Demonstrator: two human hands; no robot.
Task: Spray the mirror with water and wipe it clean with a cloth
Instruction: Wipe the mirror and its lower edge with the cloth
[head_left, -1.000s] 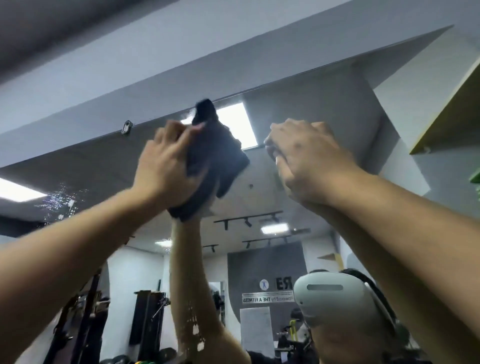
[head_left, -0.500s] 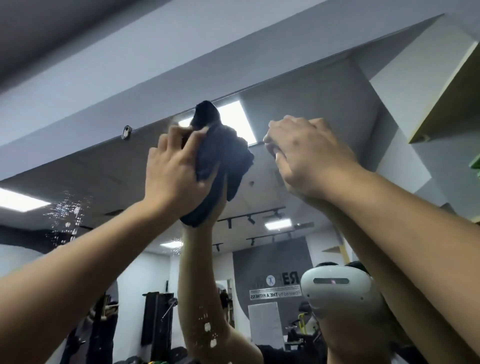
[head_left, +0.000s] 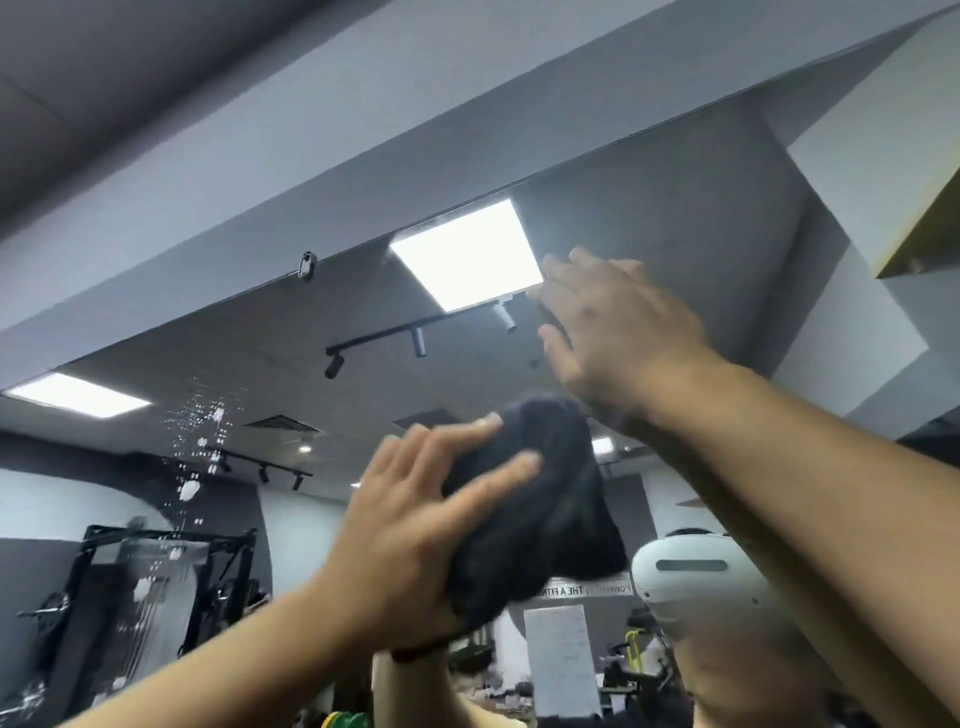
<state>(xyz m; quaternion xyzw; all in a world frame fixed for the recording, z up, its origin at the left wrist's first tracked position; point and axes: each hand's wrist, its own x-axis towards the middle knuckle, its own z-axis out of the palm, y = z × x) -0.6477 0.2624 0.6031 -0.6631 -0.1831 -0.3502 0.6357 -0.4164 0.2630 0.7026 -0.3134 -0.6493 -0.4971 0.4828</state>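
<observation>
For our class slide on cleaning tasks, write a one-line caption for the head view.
Left hand presses a dark cloth to the mirror; right hand lies open above it.

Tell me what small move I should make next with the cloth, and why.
Probably sweep the dark cloth leftward across the mirror. Your left hand presses it against the glass, and water droplets sit unwiped on the mirror to its left. Your right hand rests open on the glass.
</observation>
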